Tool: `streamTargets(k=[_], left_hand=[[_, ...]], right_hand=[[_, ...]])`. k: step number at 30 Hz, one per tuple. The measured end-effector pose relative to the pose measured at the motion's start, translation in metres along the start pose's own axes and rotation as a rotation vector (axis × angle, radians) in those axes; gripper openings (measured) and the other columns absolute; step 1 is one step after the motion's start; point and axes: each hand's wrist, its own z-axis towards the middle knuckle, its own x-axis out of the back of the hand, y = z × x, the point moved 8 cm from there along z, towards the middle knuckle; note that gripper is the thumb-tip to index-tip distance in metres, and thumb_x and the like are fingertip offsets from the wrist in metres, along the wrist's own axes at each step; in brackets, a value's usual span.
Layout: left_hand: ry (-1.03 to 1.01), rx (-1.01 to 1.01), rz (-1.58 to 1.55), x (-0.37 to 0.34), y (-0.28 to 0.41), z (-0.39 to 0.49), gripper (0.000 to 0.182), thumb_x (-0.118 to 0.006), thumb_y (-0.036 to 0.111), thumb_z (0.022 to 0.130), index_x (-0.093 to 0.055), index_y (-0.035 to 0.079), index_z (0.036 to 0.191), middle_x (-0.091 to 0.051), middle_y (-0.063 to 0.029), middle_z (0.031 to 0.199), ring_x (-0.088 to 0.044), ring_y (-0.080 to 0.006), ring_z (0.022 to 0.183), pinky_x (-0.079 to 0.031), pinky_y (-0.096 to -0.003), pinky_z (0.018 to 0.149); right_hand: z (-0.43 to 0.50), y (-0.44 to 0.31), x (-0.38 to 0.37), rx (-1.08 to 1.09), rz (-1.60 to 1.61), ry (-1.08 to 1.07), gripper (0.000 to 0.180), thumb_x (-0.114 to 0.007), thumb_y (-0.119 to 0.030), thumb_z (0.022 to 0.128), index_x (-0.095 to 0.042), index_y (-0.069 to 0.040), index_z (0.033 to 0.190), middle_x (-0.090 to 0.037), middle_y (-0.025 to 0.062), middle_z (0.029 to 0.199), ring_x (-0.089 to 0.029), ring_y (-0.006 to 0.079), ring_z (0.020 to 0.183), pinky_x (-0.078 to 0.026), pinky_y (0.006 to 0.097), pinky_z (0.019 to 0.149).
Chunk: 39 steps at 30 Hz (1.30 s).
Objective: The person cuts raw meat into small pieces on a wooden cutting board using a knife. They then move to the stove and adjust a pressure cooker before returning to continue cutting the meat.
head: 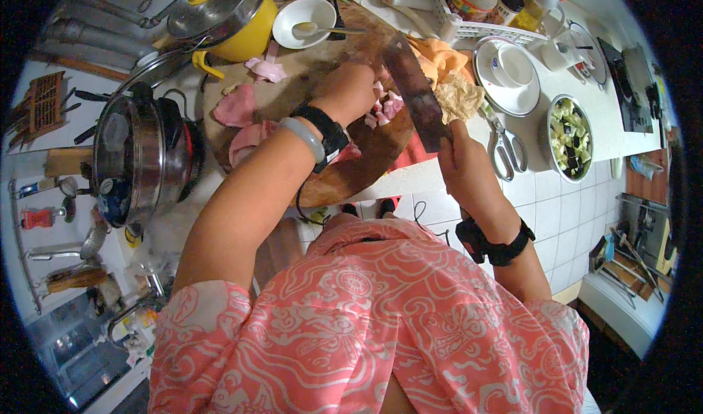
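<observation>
My right hand point(464, 164) grips the handle of a broad, dark-bladed cleaver point(417, 87). Its blade slants over the right part of a round wooden chopping board point(329, 186). On the board, my left hand point(354, 92) is curled close to the blade, beside small diced pieces of pink meat point(391, 105). Its fingertips are partly hidden, so whether they pinch a piece is unclear. Larger slabs of raw meat point(236, 106) lie to the left, some under my left forearm. A paler scrap of meat point(266, 69) rests further back.
Behind the board stand a white bowl with a spoon point(305, 22) and a yellow lidded pot point(236, 26). At left is a steel pot point(132, 155). On the right are kitchen scissors point(508, 150), stacked white dishes point(511, 73), crumpled cloth point(458, 98) and a metal bowl of chopped vegetables point(571, 139).
</observation>
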Motion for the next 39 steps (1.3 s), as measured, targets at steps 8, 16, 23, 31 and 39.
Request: streamTargets(k=[8,16,23,31,39], left_hand=[[-0.044,-0.106,0.113,0.002,0.015,0.004,0.013,-0.064,0.014,0.077,-0.068,0.008,0.087,-0.067,-0.0164,0.085,-0.064,-0.0339,0.081,-0.051,-0.0427,0.075],[0.072,-0.278,0.154,0.025,0.021,-0.02,0.017,-0.066,0.015,0.076,-0.067,0.003,0.087,-0.066,-0.0182,0.081,-0.064,-0.0358,0.078,-0.051,-0.0439,0.073],[-0.241,-0.147,-0.077,0.028,-0.014,-0.039,0.022,-0.07,0.024,0.08,-0.068,0.003,0.086,-0.067,-0.0135,0.075,-0.064,-0.0222,0.068,-0.049,-0.0351,0.064],[0.073,0.017,-0.128,0.034,-0.047,-0.057,0.009,-0.068,0.009,0.075,-0.066,0.002,0.081,-0.067,-0.0127,0.078,-0.065,-0.0231,0.072,-0.05,-0.0343,0.066],[0.174,-0.082,-0.051,0.026,-0.05,-0.076,0.01,-0.067,0.013,0.073,-0.068,0.005,0.08,-0.062,-0.0144,0.086,-0.061,-0.0344,0.077,-0.048,-0.0432,0.068]], right_hand=[[-0.003,-0.001,0.002,0.015,-0.029,0.008,0.016,-0.049,-0.01,0.09,-0.039,0.001,0.098,-0.058,0.0278,0.067,-0.059,0.0464,0.065,-0.045,0.0537,0.056],[-0.002,0.0,-0.004,-0.034,-0.019,-0.04,0.014,-0.048,-0.01,0.091,-0.04,0.0,0.098,-0.059,0.0276,0.067,-0.058,0.0463,0.065,-0.045,0.0539,0.056],[-0.009,-0.005,-0.014,-0.001,-0.051,-0.073,0.014,-0.047,-0.012,0.092,-0.041,-0.001,0.098,-0.059,0.0276,0.066,-0.059,0.0463,0.063,-0.046,0.0545,0.055],[-0.013,-0.011,-0.039,0.031,-0.178,-0.192,0.019,-0.05,-0.012,0.088,-0.045,-0.001,0.102,-0.061,0.0241,0.064,-0.062,0.0428,0.061,-0.049,0.0513,0.052],[-0.008,-0.027,-0.041,0.111,-0.243,-0.24,0.018,-0.05,-0.011,0.089,-0.042,0.0,0.101,-0.059,0.0258,0.064,-0.059,0.0446,0.061,-0.046,0.0532,0.053]])
